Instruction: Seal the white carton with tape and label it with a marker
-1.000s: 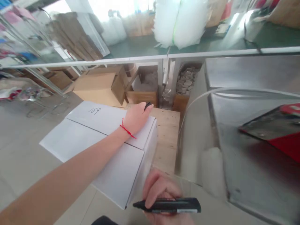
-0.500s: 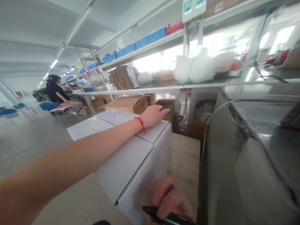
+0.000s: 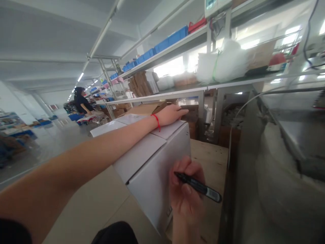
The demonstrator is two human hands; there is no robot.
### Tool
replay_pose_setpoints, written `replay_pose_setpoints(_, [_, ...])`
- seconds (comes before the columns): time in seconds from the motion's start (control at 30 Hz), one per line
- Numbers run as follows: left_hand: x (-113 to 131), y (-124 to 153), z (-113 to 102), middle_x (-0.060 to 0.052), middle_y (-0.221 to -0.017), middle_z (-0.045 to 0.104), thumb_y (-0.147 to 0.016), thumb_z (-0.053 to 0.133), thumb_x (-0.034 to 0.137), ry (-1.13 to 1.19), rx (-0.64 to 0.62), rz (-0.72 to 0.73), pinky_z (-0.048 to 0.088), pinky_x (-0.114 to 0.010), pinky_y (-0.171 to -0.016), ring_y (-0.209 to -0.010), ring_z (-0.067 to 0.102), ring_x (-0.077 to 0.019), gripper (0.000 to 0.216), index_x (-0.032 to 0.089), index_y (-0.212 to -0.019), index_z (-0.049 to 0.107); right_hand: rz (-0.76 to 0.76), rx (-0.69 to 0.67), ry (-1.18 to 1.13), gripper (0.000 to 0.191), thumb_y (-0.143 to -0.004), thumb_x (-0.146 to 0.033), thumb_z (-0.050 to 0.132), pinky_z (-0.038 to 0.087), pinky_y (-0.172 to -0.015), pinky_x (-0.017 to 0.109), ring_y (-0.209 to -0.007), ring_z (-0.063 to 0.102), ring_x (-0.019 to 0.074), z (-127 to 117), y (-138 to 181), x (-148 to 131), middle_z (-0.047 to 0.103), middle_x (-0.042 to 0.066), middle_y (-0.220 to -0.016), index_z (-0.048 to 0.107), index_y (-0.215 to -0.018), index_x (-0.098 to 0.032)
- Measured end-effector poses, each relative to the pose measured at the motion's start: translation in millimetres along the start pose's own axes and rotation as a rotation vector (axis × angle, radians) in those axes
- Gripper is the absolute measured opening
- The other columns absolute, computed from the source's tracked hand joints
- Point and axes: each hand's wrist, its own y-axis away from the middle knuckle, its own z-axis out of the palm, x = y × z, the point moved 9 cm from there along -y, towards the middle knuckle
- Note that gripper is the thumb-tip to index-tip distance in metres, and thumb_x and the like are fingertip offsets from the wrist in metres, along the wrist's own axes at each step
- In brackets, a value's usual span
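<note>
White carton (image 3: pixel 152 159) sits closed on a wooden pallet (image 3: pixel 208 159) beside the steel table (image 3: pixel 291 135). Its near side is blank, so marking looks not yet begun. Left hand (image 3: pixel 170 115) lies flat on the lid; right hand (image 3: pixel 186 189) has its grip closed around a black marker (image 3: pixel 198 186), tip at the side panel.

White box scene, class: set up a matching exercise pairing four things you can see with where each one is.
Things:
1. left hand
2. marker
3. red string
4. blue bins

Places:
A. on the high shelf
B. flat on top of the white box
C. in the right hand, tip by the box's side
D. around the left wrist

Pairs: 1-B, 2-C, 3-D, 4-A
</note>
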Motion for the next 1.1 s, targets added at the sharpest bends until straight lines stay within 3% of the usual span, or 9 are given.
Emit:
replay_pose_setpoints(0.2, [-5,-4,5,0.0,-0.073,0.062,-0.097,0.044,0.048,0.028,-0.037,-0.002,0.045,-0.031,-0.088,-0.078,0.059,-0.0172,0.045,0.02,-0.063,0.052,-0.043,-0.097,0.158,0.014,-0.091,-0.032,0.079,0.047,-0.052,0.021,-0.063,0.058,0.0104,24,5,-3,0.058,-0.002,-0.082,0.067,-0.093,-0.025])
replay_pose_setpoints(0.37, [-6,-5,6,0.001,-0.069,0.057,-0.097,0.044,0.049,0.025,-0.053,0.002,0.045,-0.031,-0.089,-0.079,0.059,-0.0181,0.046,0.021,-0.061,0.05,-0.124,-0.148,0.349,0.017,-0.095,-0.035,0.07,0.041,-0.042,0.022,-0.052,0.055,0.0111,45,19,-4,0.057,-0.002,-0.074,0.059,-0.088,-0.024])
replay_pose_setpoints(0.53, [-5,-2,6,0.002,-0.065,0.054,-0.099,0.048,0.045,0.057,-0.055,0.007,0.044,-0.03,-0.086,-0.078,0.057,-0.0181,0.046,0.022,-0.059,0.049,-0.144,-0.21,0.522,0.017,-0.084,-0.018,0.076,0.045,-0.041,0.024,-0.053,0.059,0.0158,43,21,-5,0.06,0.001,-0.073,0.06,-0.088,-0.024])
replay_pose_setpoints(0.73, [-1,-2,8,0.001,-0.069,0.055,-0.1,0.046,0.043,0.027,-0.07,0.049,0.044,-0.03,-0.085,-0.076,0.056,-0.0176,0.044,0.021,-0.062,0.048,-0.104,-0.212,0.529,0.022,-0.083,-0.008,0.071,0.05,-0.045,0.023,-0.057,0.061,0.0156,42,23,-3,0.061,0.0,-0.078,0.062,-0.092,-0.026])
replay_pose_setpoints(1.1, [0,-2,8,0.002,-0.066,0.051,-0.102,0.046,0.043,0.007,-0.075,0.061,0.042,-0.03,-0.08,-0.072,0.053,-0.0164,0.046,0.021,-0.061,0.046,-0.143,-0.237,0.611,0.023,-0.079,-0.004,0.069,0.049,-0.047,0.021,-0.06,0.061,0.0136,48,19,-10,0.061,0.001,-0.079,0.062,-0.089,-0.024])
